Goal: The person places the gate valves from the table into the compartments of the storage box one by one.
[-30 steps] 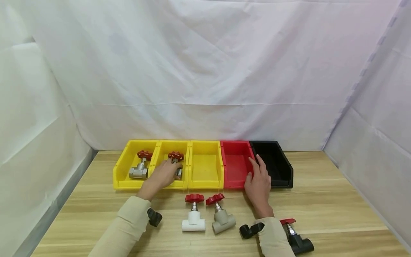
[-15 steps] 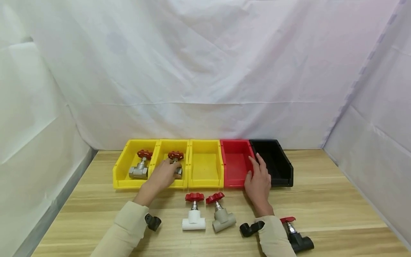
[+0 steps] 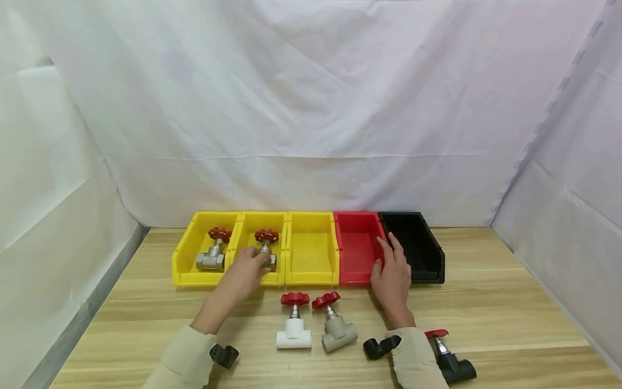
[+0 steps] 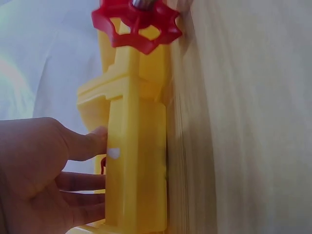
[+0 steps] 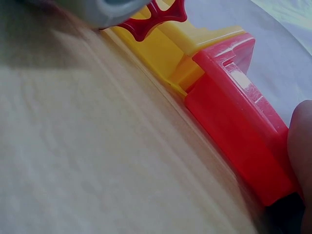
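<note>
In the head view my left hand (image 3: 243, 273) reaches over the front of the middle-left yellow bin (image 3: 272, 279). Its fingertips lie beside a metal valve with a red handwheel (image 3: 266, 235); part of the valve is hidden. The left wrist view has the thumb and straight fingers apart behind the bin's front wall (image 4: 139, 165). My right hand (image 3: 392, 275) rests with extended fingers where the red bin (image 3: 357, 277) meets the black bin (image 3: 427, 277). Only an edge of that hand (image 5: 303, 151) shows in the right wrist view.
Another metal valve (image 3: 211, 261) stands in the leftmost yellow bin. In front of the row are a white valve (image 3: 293, 337) and a grey valve (image 3: 336, 330), both red-wheeled. A black valve with a red handle (image 3: 454, 367) lies beside the right sleeve. White cloth (image 3: 311, 108) hangs behind.
My left hand has drawn back slightly toward me and left, uncovering more of the metal valve, which stays in its bin. The right hand keeps its place.
</note>
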Action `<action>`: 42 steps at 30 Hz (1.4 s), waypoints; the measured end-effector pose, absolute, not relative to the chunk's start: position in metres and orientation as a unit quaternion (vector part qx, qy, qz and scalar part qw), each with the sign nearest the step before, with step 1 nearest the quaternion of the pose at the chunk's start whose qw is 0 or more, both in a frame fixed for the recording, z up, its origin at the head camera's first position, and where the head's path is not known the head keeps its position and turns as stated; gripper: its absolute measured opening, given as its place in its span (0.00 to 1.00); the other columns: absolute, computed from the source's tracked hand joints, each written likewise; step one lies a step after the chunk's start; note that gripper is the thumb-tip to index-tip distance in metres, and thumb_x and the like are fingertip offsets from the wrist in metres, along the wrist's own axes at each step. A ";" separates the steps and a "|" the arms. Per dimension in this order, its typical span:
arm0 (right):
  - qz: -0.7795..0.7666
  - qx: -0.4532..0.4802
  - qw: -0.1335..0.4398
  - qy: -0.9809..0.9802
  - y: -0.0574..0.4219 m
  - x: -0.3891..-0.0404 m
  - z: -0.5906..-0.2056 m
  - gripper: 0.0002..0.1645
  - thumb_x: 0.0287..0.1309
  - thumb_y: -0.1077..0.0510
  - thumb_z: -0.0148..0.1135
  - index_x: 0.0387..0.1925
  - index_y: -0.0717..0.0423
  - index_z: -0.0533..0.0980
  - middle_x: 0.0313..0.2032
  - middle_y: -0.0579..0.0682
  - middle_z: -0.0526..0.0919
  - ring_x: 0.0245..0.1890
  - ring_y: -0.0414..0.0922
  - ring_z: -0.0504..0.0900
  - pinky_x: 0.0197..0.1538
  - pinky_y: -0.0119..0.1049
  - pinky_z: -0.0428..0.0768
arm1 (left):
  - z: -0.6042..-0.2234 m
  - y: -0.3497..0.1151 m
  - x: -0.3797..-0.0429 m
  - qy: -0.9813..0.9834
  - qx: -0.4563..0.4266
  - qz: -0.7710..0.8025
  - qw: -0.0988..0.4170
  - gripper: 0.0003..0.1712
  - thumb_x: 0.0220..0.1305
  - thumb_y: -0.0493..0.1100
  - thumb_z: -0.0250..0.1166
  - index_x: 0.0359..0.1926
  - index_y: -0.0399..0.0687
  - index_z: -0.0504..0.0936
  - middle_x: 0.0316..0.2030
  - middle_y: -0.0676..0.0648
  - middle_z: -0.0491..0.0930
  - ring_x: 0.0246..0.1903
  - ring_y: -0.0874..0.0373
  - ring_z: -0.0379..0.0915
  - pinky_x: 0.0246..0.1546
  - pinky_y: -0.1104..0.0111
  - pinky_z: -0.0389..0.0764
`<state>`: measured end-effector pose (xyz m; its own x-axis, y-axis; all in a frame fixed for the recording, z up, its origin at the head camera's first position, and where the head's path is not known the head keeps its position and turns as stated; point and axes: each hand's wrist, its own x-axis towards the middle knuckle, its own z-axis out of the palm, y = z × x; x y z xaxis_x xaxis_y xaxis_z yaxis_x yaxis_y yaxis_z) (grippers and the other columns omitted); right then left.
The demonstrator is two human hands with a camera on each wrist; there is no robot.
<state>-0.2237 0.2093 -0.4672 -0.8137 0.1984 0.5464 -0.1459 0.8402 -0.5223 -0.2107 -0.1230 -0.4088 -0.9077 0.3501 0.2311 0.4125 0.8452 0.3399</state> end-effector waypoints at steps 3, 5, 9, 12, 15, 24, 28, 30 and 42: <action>0.282 -0.014 0.305 -0.910 0.210 -0.223 -0.467 0.34 0.53 0.69 0.62 0.63 0.51 0.69 0.70 0.51 0.58 0.60 0.55 0.66 0.46 0.51 0.70 | -0.408 -0.123 -0.203 -0.955 -0.204 -0.199 0.085 0.13 0.61 0.37 0.67 0.47 0.39 0.81 0.43 0.37 0.74 0.44 0.43 0.70 0.43 0.56 0.79; 0.283 -0.015 0.305 -0.909 0.210 -0.223 -0.467 0.34 0.53 0.69 0.62 0.63 0.51 0.69 0.70 0.50 0.58 0.61 0.55 0.66 0.46 0.50 0.70 | -0.408 -0.123 -0.198 -0.953 -0.205 -0.202 0.091 0.13 0.60 0.37 0.68 0.47 0.39 0.81 0.44 0.37 0.75 0.45 0.43 0.70 0.44 0.55 0.79; 0.285 -0.019 0.303 -0.909 0.211 -0.223 -0.467 0.35 0.53 0.69 0.63 0.64 0.51 0.69 0.70 0.50 0.58 0.61 0.55 0.66 0.47 0.50 0.70 | -0.410 -0.124 -0.189 -0.948 -0.219 -0.199 0.116 0.15 0.58 0.37 0.69 0.47 0.38 0.81 0.42 0.38 0.76 0.43 0.44 0.71 0.44 0.56 0.79; 0.284 -0.018 0.304 -0.909 0.212 -0.223 -0.468 0.35 0.53 0.69 0.62 0.64 0.51 0.69 0.70 0.51 0.58 0.61 0.56 0.66 0.46 0.51 0.71 | -0.412 -0.125 -0.183 -0.943 -0.233 -0.191 0.141 0.16 0.57 0.37 0.70 0.46 0.38 0.82 0.40 0.40 0.77 0.41 0.45 0.72 0.42 0.57 0.78; 0.282 -0.016 0.307 -0.909 0.212 -0.223 -0.469 0.34 0.54 0.69 0.61 0.63 0.51 0.69 0.70 0.51 0.58 0.61 0.56 0.66 0.46 0.51 0.70 | -0.414 -0.127 -0.177 -0.938 -0.243 -0.190 0.161 0.15 0.56 0.38 0.71 0.45 0.39 0.82 0.42 0.40 0.79 0.43 0.45 0.73 0.46 0.55 0.77; 0.279 -0.016 0.306 -0.910 0.212 -0.221 -0.470 0.34 0.54 0.69 0.61 0.63 0.52 0.69 0.70 0.51 0.58 0.62 0.56 0.65 0.47 0.52 0.70 | -0.412 -0.120 -0.145 -0.915 -0.293 -0.216 0.175 0.16 0.56 0.37 0.71 0.47 0.42 0.82 0.40 0.47 0.78 0.40 0.54 0.74 0.43 0.63 0.80; 0.280 -0.011 0.312 -0.908 0.211 -0.222 -0.468 0.34 0.54 0.69 0.61 0.63 0.52 0.69 0.70 0.51 0.58 0.61 0.55 0.65 0.46 0.51 0.70 | -0.412 -0.115 -0.136 -0.907 -0.314 -0.219 0.173 0.17 0.58 0.38 0.70 0.49 0.45 0.81 0.40 0.50 0.77 0.40 0.58 0.73 0.40 0.66 0.80; 0.280 -0.006 0.314 -0.907 0.211 -0.222 -0.468 0.33 0.54 0.69 0.61 0.63 0.52 0.69 0.70 0.51 0.59 0.61 0.55 0.65 0.46 0.51 0.70 | -0.411 -0.113 -0.134 -0.905 -0.318 -0.220 0.175 0.18 0.57 0.39 0.70 0.50 0.45 0.81 0.39 0.50 0.77 0.39 0.59 0.73 0.39 0.67 0.80; 0.281 -0.008 0.311 -0.908 0.210 -0.224 -0.466 0.34 0.54 0.69 0.61 0.63 0.52 0.69 0.70 0.52 0.59 0.61 0.56 0.65 0.46 0.52 0.70 | -0.414 -0.107 -0.128 -0.893 -0.356 -0.248 0.115 0.15 0.60 0.41 0.68 0.48 0.50 0.83 0.33 0.56 0.70 0.30 0.66 0.63 0.29 0.77 0.73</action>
<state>-0.2236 0.2100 -0.4664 -0.8062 0.1900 0.5603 -0.1592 0.8425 -0.5147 -0.1285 -0.1068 -0.4143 -0.7196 0.5802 0.3815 0.6938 0.6228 0.3615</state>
